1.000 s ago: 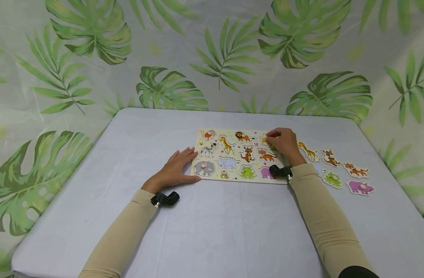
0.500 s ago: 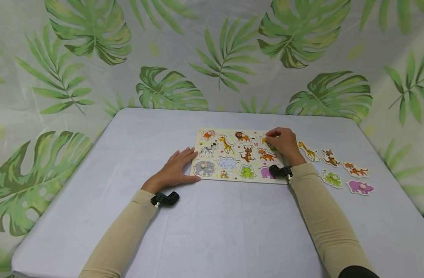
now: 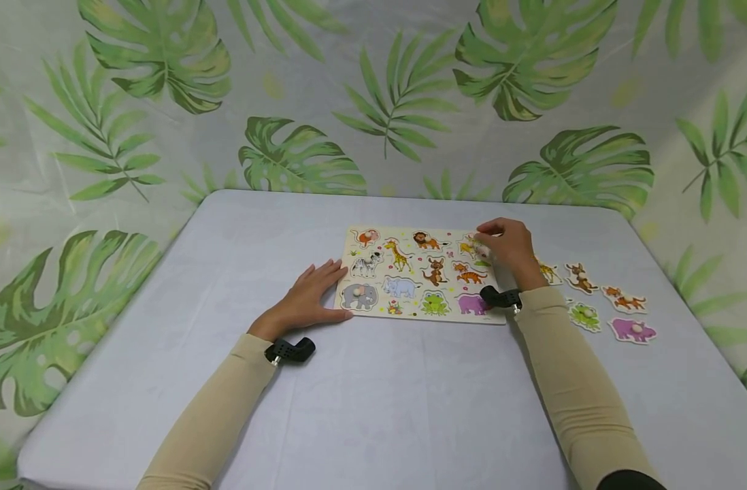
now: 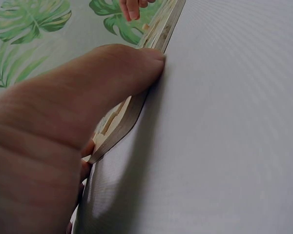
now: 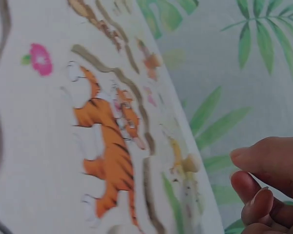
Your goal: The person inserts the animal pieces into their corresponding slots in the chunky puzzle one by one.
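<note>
A wooden animal puzzle board [image 3: 496, 315] lies on the white-covered table. My left hand [image 3: 312, 296] rests at its left side, fingers spread along the edge; in the left wrist view the thumb [image 4: 132, 68] lies on the board's front edge. Over the top right corner is my right hand [image 3: 511, 252], thumb and fingers bent and slightly parted. Beneath it a yellow animal piece [image 3: 467, 247] sits in its slot. The right wrist view shows that piece's knob [image 5: 189, 163] apart from the fingertips. Knobbed monkey [image 3: 367, 237], lion [image 3: 428, 240] and elephant [image 3: 359, 297] pieces sit in the board.
Right of the board lie loose pieces: a giraffe [image 3: 548, 273] partly behind the hand, a kangaroo [image 3: 580, 278], a tiger [image 3: 624, 299], a frog [image 3: 584, 316] and a purple hippo [image 3: 633, 330]. A leaf-print cloth [image 3: 398, 95] hangs behind the table.
My right hand has let go of the yellow animal piece and moved up and slightly right, uncovering more of it. The sleeve now covers more of the giraffe. My left hand stays put.
</note>
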{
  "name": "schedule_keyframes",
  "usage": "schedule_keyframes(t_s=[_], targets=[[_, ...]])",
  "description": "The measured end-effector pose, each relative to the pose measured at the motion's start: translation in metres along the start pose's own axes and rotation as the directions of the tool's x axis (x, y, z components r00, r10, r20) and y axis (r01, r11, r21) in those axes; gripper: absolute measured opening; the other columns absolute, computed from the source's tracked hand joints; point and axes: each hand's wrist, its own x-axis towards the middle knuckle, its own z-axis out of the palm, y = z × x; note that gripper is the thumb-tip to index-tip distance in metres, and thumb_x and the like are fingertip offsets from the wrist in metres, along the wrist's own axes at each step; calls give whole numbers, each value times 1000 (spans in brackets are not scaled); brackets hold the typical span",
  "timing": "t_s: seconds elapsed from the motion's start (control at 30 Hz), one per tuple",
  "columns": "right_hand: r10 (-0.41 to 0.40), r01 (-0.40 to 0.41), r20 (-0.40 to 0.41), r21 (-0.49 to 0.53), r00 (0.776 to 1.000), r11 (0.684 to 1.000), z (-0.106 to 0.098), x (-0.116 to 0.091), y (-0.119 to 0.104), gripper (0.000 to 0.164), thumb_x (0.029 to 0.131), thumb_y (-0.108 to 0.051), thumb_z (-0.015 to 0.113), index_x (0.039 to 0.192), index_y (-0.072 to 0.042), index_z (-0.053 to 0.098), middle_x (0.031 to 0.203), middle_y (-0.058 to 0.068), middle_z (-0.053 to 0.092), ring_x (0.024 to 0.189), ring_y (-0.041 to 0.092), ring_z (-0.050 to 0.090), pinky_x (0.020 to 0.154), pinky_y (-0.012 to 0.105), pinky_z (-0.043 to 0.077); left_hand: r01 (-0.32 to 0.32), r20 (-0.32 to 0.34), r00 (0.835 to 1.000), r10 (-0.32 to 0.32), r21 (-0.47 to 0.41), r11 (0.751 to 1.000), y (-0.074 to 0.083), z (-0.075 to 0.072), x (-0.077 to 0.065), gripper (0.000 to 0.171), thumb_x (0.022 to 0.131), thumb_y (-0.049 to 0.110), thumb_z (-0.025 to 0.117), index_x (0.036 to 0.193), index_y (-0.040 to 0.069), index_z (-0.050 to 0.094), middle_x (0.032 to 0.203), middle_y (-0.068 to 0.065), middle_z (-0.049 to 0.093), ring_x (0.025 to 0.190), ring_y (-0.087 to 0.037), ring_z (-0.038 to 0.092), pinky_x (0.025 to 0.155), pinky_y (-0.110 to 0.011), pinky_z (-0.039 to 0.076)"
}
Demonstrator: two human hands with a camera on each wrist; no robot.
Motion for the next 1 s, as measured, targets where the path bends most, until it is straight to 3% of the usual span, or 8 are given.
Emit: schedule_keyframes(t_s=[0.37, 0.53, 0.77, 1.0], targets=[[-22, 21, -57, -18, 998, 1000, -22, 1, 3, 28, 92, -24, 67, 111, -4, 69, 109, 17, 67, 101, 29, 57, 75, 35, 44, -13, -1, 1000, 13, -2, 1000, 1, 0, 2, 95, 79, 57, 70, 152, 11, 30, 159, -6, 21, 148, -21, 12, 120, -40, 2], [4, -6, -59, -38, 998, 999, -37, -5, 6, 30, 92, -27, 66, 113, -5, 68, 111, 16, 66, 98, 27, 56, 70, 34, 45, -23, -4, 1000, 23, -3, 1000, 1, -2, 2, 95, 79, 57, 70, 152, 11, 31, 159, -6, 21, 148, -21, 12, 120, -40, 2], [51, -53, -39, -53, 998, 997, -54, -13, 18, 38, 93, -35, 64, 117, -7, 66, 115, 15, 63, 103, 29, 53, 80, 39, 44, -13, -8, 1000, 13, -19, 1000, 1, -3, 0, 94, 79, 56, 70, 152, 11, 31, 159, -7, 21, 148, -21, 12, 120, -40, 1], [41, -44, -52, -61, 998, 997, -67, -20, 32, 43, 93, -39, 63, 117, -4, 66, 115, 16, 63, 101, 27, 53, 76, 36, 45, -15, -4, 1000, 15, -22, 1000, 1, -2, -1, 94, 79, 56, 70, 152, 10, 31, 159, -8, 22, 148, -23, 12, 119, -41, 1]])
